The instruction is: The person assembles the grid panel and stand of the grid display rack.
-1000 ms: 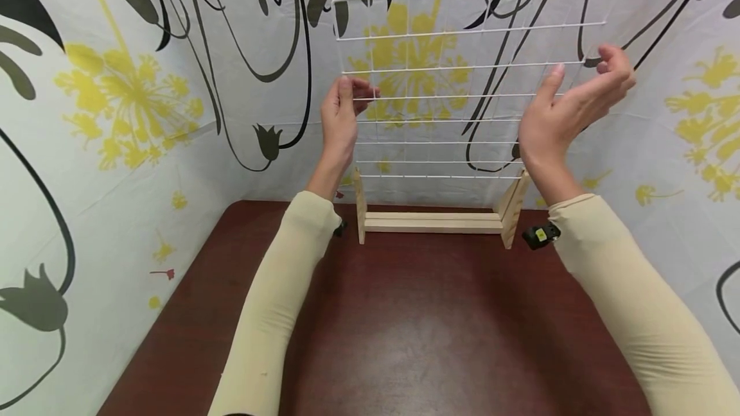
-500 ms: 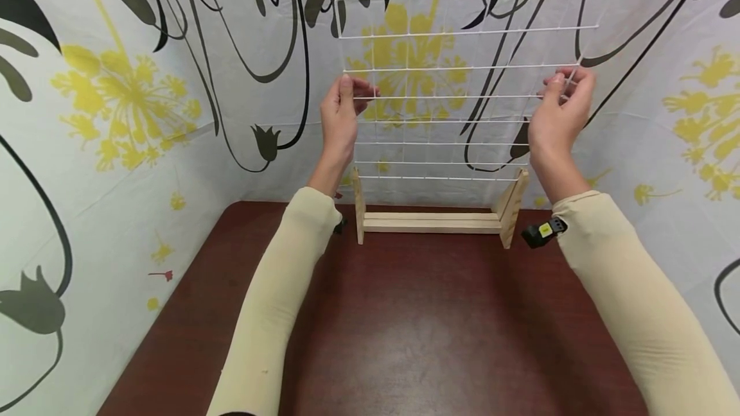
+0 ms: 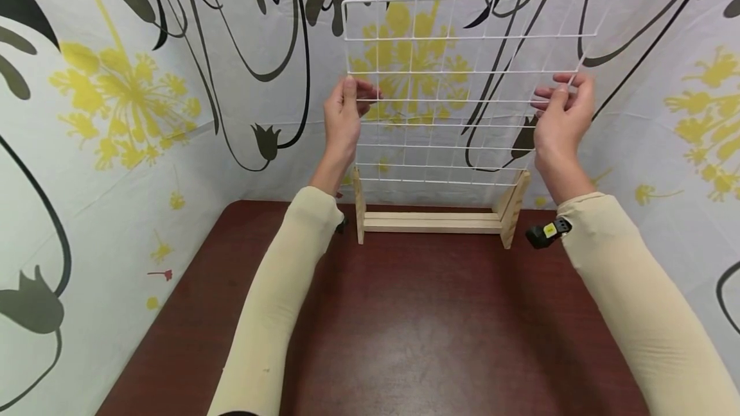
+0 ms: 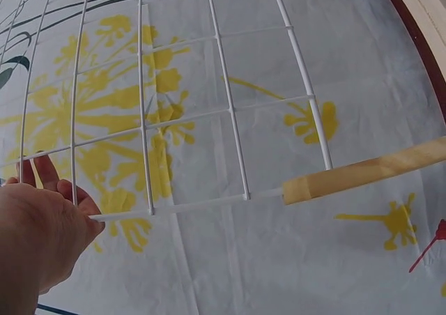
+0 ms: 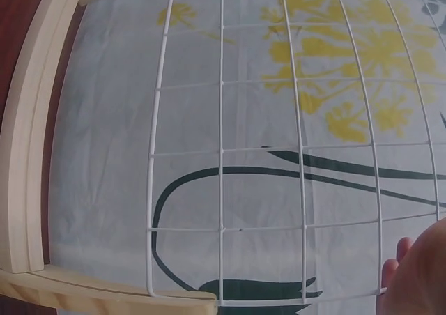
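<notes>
A white wire grid panel (image 3: 457, 101) stands raised between both hands, its top leaning away to the right. My left hand (image 3: 343, 117) pinches its left edge, thumb on the near side and fingers behind. On the right edge, my right hand (image 3: 563, 121) grips the wire with curled fingers. Below is a pale wooden stand (image 3: 432, 226) with two side pieces and crossbars. In the left wrist view, the panel's lower corner meets the tip of a wooden side piece (image 4: 313, 186). The right wrist view shows the other lower corner at the opposite side piece (image 5: 132, 294).
The dark red-brown table (image 3: 405, 313) extends in front of the stand. A white sheet with yellow and grey flower prints (image 3: 133, 101) hangs close behind and at both sides. A small black device (image 3: 548, 233) is at the right wrist.
My right hand has gone from spread fingers beside the panel to gripping its right edge. The panel's top bar has come down slightly and shifted. My left hand keeps its hold.
</notes>
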The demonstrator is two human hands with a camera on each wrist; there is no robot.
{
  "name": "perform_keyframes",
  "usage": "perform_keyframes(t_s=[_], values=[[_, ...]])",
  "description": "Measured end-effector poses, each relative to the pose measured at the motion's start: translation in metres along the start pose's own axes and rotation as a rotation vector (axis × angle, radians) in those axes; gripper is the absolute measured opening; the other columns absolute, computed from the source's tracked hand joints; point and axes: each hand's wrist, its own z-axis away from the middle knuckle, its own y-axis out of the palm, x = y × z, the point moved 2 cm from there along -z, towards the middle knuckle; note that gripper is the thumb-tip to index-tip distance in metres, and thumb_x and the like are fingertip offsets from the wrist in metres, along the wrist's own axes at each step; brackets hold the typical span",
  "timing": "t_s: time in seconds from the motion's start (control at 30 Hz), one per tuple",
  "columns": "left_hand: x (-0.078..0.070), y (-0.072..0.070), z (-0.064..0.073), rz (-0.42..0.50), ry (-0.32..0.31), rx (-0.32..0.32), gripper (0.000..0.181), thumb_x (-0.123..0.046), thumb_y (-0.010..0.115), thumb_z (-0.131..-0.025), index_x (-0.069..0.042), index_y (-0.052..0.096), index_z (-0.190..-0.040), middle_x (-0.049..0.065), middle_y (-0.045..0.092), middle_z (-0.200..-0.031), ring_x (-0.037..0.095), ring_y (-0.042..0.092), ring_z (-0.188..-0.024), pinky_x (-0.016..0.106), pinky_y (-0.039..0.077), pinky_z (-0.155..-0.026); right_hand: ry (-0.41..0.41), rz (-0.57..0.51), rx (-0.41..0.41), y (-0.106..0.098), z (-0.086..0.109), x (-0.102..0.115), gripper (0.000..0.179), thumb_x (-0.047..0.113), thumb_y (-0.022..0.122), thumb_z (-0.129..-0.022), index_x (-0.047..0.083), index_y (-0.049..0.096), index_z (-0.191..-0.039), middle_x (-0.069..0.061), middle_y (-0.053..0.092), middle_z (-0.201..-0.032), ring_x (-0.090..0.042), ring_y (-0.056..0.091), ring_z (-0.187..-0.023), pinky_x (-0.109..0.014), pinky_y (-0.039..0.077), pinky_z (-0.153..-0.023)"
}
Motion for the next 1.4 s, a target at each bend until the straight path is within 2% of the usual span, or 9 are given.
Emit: perform_keyframes(t_s=[0.1, 0.27, 0.4, 0.5, 0.63, 1.0, 1.2, 1.37, 1.4], values=[[0.002, -0.001, 0.001, 0.0, -0.016, -0.004, 0.043, -0.041, 0.04, -0.113, -0.009, 0.068, -0.104, 0.013, 0.078, -0.103, 0.039, 0.074, -0.108, 0.046, 0.055, -0.093, 0.005, 0.002, -0.002, -0.001, 0.0, -0.003, 0.019, 0.012, 0.044, -0.113, 0.018, 0.062, -0.114, 0.0, 0.073, -0.09, -0.012, 0.073, -0.077, -0.022, 0.055, -0.078], [0.005, -0.001, 0.001, -0.003, -0.027, 0.0, 0.044, -0.042, 0.04, -0.113, -0.009, 0.068, -0.104, 0.021, 0.077, -0.108, 0.032, 0.076, -0.103, 0.051, 0.054, -0.096, 0.01, 0.009, -0.004, -0.002, -0.001, -0.005, 0.019, 0.012, 0.045, -0.113, 0.017, 0.063, -0.113, 0.0, 0.073, -0.09, -0.011, 0.072, -0.075, -0.02, 0.056, -0.075], [0.007, -0.001, 0.002, 0.001, -0.033, 0.003, 0.044, -0.042, 0.04, -0.113, -0.01, 0.068, -0.103, 0.02, 0.077, -0.108, 0.024, 0.076, -0.098, 0.046, 0.055, -0.092, 0.004, 0.029, 0.001, -0.004, -0.001, -0.007, 0.018, 0.012, 0.047, -0.112, 0.017, 0.065, -0.114, 0.0, 0.073, -0.092, -0.012, 0.071, -0.075, -0.02, 0.056, -0.074], [0.01, -0.002, 0.002, 0.001, -0.043, 0.001, 0.043, -0.042, 0.04, -0.113, -0.011, 0.068, -0.102, 0.016, 0.077, -0.105, 0.024, 0.076, -0.098, 0.037, 0.055, -0.087, 0.01, 0.027, 0.002, -0.006, -0.001, -0.008, 0.019, 0.011, 0.049, -0.111, 0.017, 0.067, -0.113, 0.001, 0.072, -0.091, -0.013, 0.07, -0.074, -0.018, 0.056, -0.07], [0.013, -0.004, 0.003, -0.004, -0.056, 0.0, 0.043, -0.043, 0.04, -0.113, -0.011, 0.068, -0.102, 0.016, 0.078, -0.105, 0.027, 0.076, -0.101, 0.033, 0.055, -0.086, 0.015, 0.019, 0.001, -0.008, -0.002, -0.01, 0.02, 0.01, 0.052, -0.11, 0.015, 0.071, -0.111, 0.001, 0.072, -0.09, -0.012, 0.07, -0.07, -0.016, 0.055, -0.064], [0.023, -0.005, 0.007, 0.008, -0.082, -0.027, 0.042, -0.042, 0.041, -0.112, -0.012, 0.068, -0.101, 0.0, 0.076, -0.095, 0.016, 0.076, -0.094, 0.051, 0.055, -0.099, 0.028, 0.059, 0.002, -0.015, -0.002, -0.02, 0.02, 0.012, 0.055, -0.109, 0.016, 0.075, -0.111, 0.003, 0.071, -0.091, -0.006, 0.068, -0.069, -0.014, 0.055, -0.064], [0.031, -0.005, 0.011, -0.005, -0.088, -0.035, 0.042, -0.037, 0.039, -0.114, -0.008, 0.067, -0.102, 0.005, 0.077, -0.095, 0.017, 0.077, -0.094, 0.05, 0.055, -0.098, 0.026, 0.112, -0.002, -0.019, -0.001, -0.028, 0.02, 0.015, 0.057, -0.109, 0.017, 0.077, -0.111, 0.003, 0.068, -0.094, -0.004, 0.069, -0.071, -0.014, 0.056, -0.064], [0.036, -0.008, 0.014, -0.011, -0.08, -0.038, 0.042, -0.036, 0.039, -0.115, -0.007, 0.066, -0.101, 0.008, 0.078, -0.097, 0.014, 0.076, -0.091, 0.058, 0.052, -0.102, 0.034, 0.13, 0.014, -0.021, 0.0, -0.034, 0.021, 0.016, 0.057, -0.109, 0.015, 0.077, -0.113, 0.004, 0.069, -0.092, -0.007, 0.07, -0.074, -0.014, 0.057, -0.065], [0.038, -0.009, 0.015, -0.014, -0.08, -0.036, 0.042, -0.036, 0.039, -0.115, -0.007, 0.066, -0.102, 0.009, 0.077, -0.097, 0.014, 0.076, -0.092, 0.056, 0.053, -0.1, 0.036, 0.128, 0.018, -0.022, 0.001, -0.035, 0.021, 0.016, 0.057, -0.109, 0.014, 0.077, -0.114, 0.005, 0.069, -0.091, -0.006, 0.069, -0.074, -0.014, 0.057, -0.066]])
